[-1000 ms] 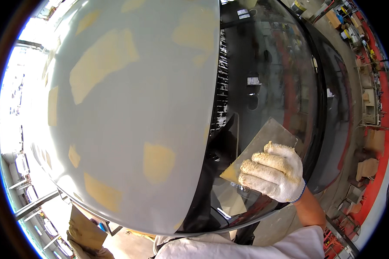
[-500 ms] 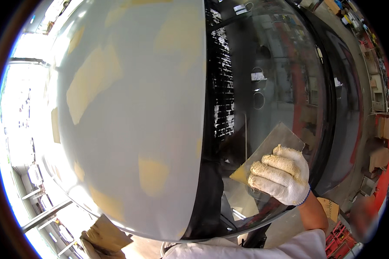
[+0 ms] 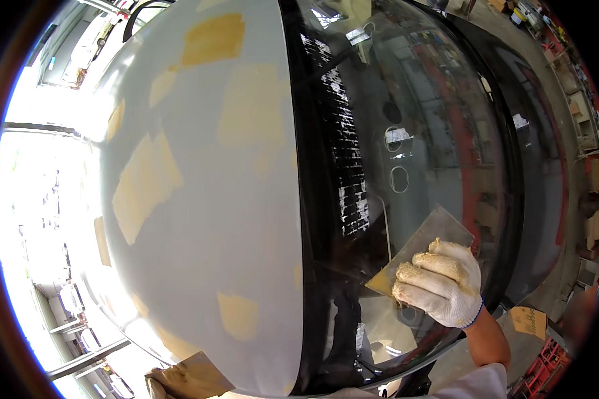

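My right hand (image 3: 444,286), in a white knit glove with stained fingertips, is closed round a flat, square-edged plate (image 3: 432,229). The plate looks greyish and see-through, with a yellow smear at its left corner. It is over the dark windshield (image 3: 422,179); contact with the glass cannot be judged. At the lower left, my left hand (image 3: 158,384) is partly cut off by the frame edge. It grips a flat brownish board (image 3: 203,374) beside the car's grey hood (image 3: 246,193). Yellowish filler patches (image 3: 238,316) are spread over the hood.
A black cowl strip (image 3: 296,199) separates hood and windshield. The dark roof (image 3: 539,166) curves away to the right. Shelving (image 3: 579,123), a cardboard piece (image 3: 529,322) and a red rack (image 3: 546,366) stand beyond. A metal bar (image 3: 90,359) crosses the lower left.
The view has shifted, so the hood's upper patches show more. My right hand with the plate appears slightly lower and further right. The left hand's board now overlaps the hood's lower edge.
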Demonstrator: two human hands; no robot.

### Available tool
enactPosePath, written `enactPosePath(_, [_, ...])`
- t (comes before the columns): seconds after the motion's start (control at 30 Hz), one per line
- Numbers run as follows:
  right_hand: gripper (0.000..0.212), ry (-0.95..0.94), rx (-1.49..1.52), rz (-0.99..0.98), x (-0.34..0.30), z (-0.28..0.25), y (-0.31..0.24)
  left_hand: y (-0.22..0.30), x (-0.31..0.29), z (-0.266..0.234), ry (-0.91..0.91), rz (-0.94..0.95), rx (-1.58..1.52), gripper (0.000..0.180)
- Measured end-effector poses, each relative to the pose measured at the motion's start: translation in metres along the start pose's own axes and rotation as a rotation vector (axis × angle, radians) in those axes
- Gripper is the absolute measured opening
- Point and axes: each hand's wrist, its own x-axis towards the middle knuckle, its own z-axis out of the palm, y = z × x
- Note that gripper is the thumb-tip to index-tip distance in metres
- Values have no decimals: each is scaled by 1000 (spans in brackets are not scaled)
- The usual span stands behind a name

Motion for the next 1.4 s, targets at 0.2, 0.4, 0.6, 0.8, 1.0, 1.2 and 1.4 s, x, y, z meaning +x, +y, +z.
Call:
enactPosePath(0.2, [31,12,-45,10,6,-2,-6,2,4,-11,-61,-13,-10,31])
enactPosePath(0.4, [33,25,-65,-5,13,1,-8,-1,4,-21,7,-35,-49,31])
enactPosePath(0.6, [27,74,-92,-83,16,10,-7,-12,-1,-12,5,208,-87,23])
enactPosePath(0.8, [12,119,-131,-132,20,12,-2,0,6,-6,254,132,-98,18])
enactPosePath(1.0, [4,102,-176,-193,-23,3,38,-11,3,9,32,42,-168,19])
enactPosePath(1.2, [17,-179,-318,-160,-75,-21,53,-18,1,22,-85,-53,-135,20])
enactPosePath(1.4, [7,124,-154,-160,-64,-4,51,-16,2,10,-17,119,668,23])
